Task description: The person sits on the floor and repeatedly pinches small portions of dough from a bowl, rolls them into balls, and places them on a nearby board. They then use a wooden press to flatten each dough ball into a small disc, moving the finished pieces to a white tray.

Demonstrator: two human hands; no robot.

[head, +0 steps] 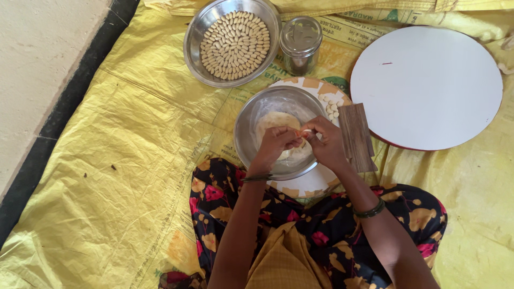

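From the head camera, looking straight down, the person sits cross-legged on a yellow plastic sheet spread over the floor, with a dark flowered garment covering the knees. Both hands meet above a steel bowl that rests on a round patterned board just in front of the legs. The left hand and the right hand touch at their fingertips, and the fingers of both are pinched closed on a small piece of dough held between them. Below the hands, inside the bowl, lies a pale lump of dough.

A few small shaped pieces sit on the board's upper right edge, just beside the bowl. A ridged wooden block lies on the board's right side, close to the right hand. Further up the sheet stands a wide steel plate filled with rows of small pale shaped pieces, and next to it a lidded steel canister. To the right lies a large round white board, well apart from the hands. Dark bangles circle both wrists.
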